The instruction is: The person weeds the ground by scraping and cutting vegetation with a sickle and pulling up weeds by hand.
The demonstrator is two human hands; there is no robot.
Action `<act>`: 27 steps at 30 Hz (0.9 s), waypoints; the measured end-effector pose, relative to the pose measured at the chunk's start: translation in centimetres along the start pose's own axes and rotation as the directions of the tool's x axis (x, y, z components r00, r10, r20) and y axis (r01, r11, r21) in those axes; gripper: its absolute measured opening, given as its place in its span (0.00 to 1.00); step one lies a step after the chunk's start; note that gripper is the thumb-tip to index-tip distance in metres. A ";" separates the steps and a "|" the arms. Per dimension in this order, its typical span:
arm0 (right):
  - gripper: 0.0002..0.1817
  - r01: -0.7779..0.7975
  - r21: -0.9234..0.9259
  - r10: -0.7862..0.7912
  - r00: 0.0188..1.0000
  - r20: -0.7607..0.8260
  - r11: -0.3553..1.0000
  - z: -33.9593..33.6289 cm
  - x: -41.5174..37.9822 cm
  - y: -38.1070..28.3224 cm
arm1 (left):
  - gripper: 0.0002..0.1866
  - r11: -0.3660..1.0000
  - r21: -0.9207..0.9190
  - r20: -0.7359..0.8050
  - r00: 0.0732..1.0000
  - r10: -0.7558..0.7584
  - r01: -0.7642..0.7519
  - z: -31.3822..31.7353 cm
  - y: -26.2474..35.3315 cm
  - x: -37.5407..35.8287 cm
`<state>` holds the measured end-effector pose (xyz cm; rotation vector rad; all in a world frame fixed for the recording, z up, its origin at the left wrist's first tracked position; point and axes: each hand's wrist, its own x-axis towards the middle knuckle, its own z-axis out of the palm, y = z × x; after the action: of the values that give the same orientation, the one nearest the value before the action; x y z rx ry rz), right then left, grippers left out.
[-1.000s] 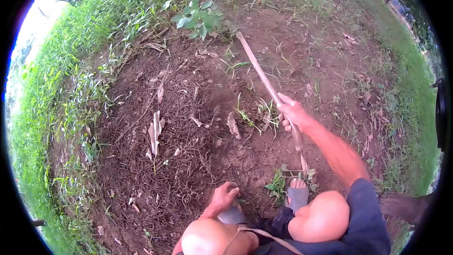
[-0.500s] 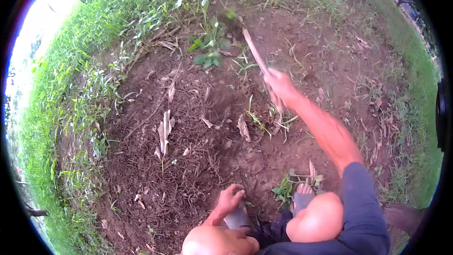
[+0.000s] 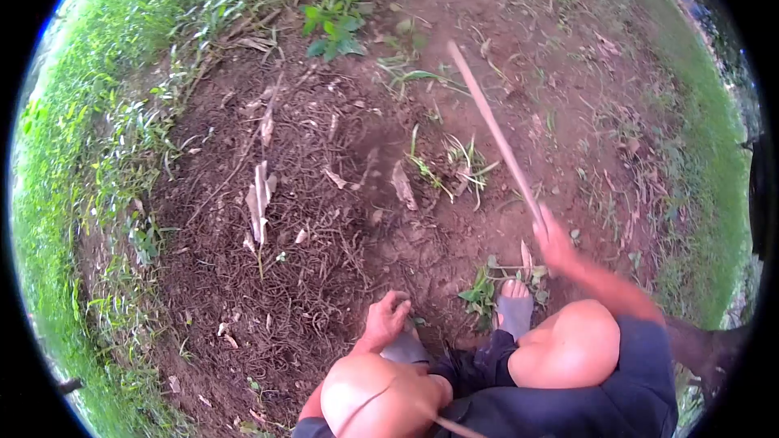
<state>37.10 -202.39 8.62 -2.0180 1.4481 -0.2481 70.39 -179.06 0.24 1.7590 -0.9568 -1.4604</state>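
Observation:
My right hand (image 3: 553,242) is closed around the near end of a long wooden handle (image 3: 495,126). The handle slants away over the soil toward the upper left, and its far end is smeared by motion. My left hand (image 3: 385,320) hangs by my left knee with its fingers loosely curled and nothing showing in them. Between the two hands, a pulled-looking clump of thin green stems (image 3: 462,169) lies on the bare soil, with a dry brown leaf (image 3: 403,185) beside it. A leafy green sprig (image 3: 479,296) rests by my right foot.
Loose dark soil with fine roots (image 3: 308,308) spreads at the left, with a pale dry husk (image 3: 260,203) on it. A leafy plant (image 3: 334,28) grows at the far side. Tall grass (image 3: 97,113) borders the left. My bare knees (image 3: 564,345) are close below.
My right hand has drawn back toward my right knee, bringing the wooden handle nearer and to the right. My left hand stays by the knee. The view has tilted slightly down.

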 end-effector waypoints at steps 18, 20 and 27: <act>0.22 -0.515 0.264 0.531 0.847 0.012 0.816 -7.3 0.7 1.0 | 0.13 0.996 -0.023 0.141 0.987 -0.082 0.086 -0.4 0.0 0.8; 0.23 -0.431 0.440 0.473 0.881 0.016 0.788 -9.1 8.6 -0.7 | 0.12 0.994 -0.029 0.064 0.993 -0.102 0.104 -0.4 1.0 -0.5; 0.21 -0.378 0.252 0.442 0.850 -0.287 0.891 -8.1 12.8 3.9 | 0.09 0.990 0.124 -0.245 0.964 0.099 -0.071 1.9 -2.1 -2.6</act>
<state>34.85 -217.81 10.03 -1.5131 1.9526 -0.5422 68.46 -175.78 -0.51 1.9065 -0.9845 -1.1157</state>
